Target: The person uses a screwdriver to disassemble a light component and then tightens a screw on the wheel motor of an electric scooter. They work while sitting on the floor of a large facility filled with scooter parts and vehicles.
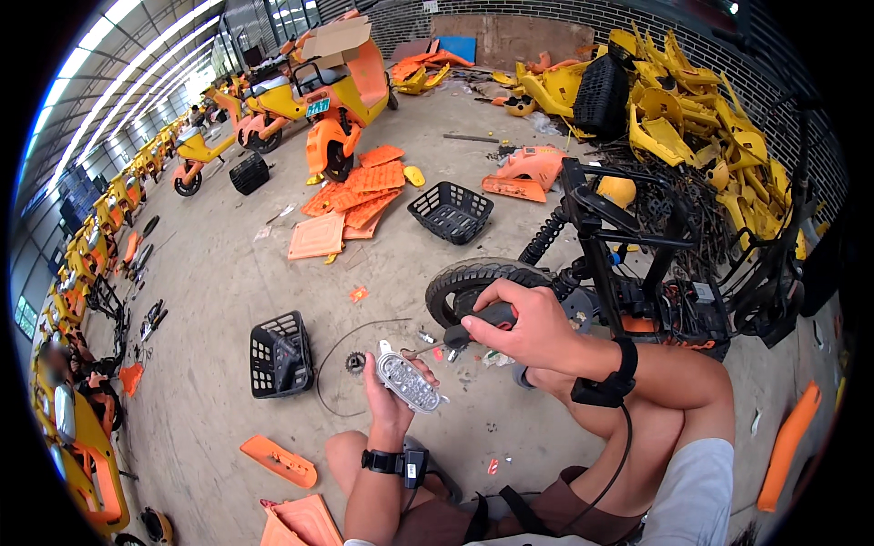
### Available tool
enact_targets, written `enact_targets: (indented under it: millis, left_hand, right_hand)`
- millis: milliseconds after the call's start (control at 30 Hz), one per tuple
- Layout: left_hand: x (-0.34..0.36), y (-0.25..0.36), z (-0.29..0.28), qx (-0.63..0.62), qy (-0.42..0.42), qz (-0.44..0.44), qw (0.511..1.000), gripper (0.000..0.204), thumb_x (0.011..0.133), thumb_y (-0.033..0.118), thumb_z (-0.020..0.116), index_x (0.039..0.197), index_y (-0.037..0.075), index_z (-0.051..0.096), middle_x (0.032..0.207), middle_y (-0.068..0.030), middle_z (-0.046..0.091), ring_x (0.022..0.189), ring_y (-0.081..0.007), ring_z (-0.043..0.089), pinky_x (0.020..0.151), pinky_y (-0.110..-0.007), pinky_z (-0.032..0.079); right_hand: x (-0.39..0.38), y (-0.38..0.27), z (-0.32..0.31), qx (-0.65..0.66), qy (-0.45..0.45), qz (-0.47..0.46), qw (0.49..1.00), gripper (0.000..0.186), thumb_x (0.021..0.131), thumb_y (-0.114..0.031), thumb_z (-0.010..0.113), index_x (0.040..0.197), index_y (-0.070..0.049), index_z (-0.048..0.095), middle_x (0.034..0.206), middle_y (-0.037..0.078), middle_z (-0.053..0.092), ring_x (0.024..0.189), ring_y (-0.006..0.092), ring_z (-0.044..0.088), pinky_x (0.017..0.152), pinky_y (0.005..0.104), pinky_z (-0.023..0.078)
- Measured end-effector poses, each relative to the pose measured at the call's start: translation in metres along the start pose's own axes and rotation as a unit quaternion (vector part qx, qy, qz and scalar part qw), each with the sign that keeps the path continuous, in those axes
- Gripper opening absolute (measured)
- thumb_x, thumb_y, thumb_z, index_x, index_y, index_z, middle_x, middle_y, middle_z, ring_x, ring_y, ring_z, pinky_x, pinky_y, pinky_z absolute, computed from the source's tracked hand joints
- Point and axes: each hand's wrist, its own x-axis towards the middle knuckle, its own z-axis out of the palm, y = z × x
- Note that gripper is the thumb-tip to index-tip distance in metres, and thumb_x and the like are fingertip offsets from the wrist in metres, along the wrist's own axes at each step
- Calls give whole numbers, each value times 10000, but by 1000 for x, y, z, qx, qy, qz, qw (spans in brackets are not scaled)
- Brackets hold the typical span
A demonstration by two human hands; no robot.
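Note:
My left hand grips an oval, silver-and-clear lamp-like part, held low in the middle of the view with its bumpy face showing. My right hand is closed on a red-and-black screwdriver handle, whose thin shaft points left toward the top of that part; whether the tip touches it I cannot tell. A small toothed black piece appears just beside my left thumb. Behind my right hand stands a stripped black scooter frame with its rear tyre and coil shocks.
Black crates, orange panels and a curved orange strip lie around me. Orange-yellow scooters stand behind. Yellow body panels are heaped at back right. Another person is among scooters at far left.

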Motion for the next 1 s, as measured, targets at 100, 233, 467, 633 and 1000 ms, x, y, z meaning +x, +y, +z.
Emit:
enact_targets:
  millis: [100,233,467,633,1000]
  left_hand:
    - [0,0,4,-3,10,-4,1000,731,958,676,318,1037,8,605,813,-184,653,727,-334,653,694,-474,552]
    - [1,1,-2,-6,1,-6,1000,726,961,671,316,1043,10,604,823,-190,652,738,-348,653,691,-486,554]
    - [-2,-2,3,-11,24,-17,1000,727,965,672,310,1049,10,598,837,-187,652,757,-355,654,703,-496,552]
    - [-1,-3,-3,-12,29,-18,999,726,963,681,311,1060,17,590,853,-183,651,785,-345,653,732,-499,541]
    - [3,-5,-8,8,-22,-58,998,759,973,677,275,1072,-7,588,869,-183,654,779,-346,665,768,-502,556]
  right_hand:
    - [-1,1,1,8,-4,-3,1000,318,801,-347,785,885,-65,666,517,50,528,455,189,566,455,312,433]
    - [-2,-1,4,11,-17,-8,1000,307,803,-340,785,880,-66,668,523,55,536,457,185,567,454,309,434]
    - [-2,-1,11,18,-46,7,999,319,798,-347,786,886,-65,666,533,57,554,469,188,587,463,314,448]
    - [-2,-6,11,-10,-52,-84,995,310,805,-342,783,895,-74,656,601,43,615,497,190,618,472,320,471]
    - [-7,1,2,-39,-74,-166,983,274,768,-254,822,884,-58,669,730,66,684,576,206,662,514,297,511]
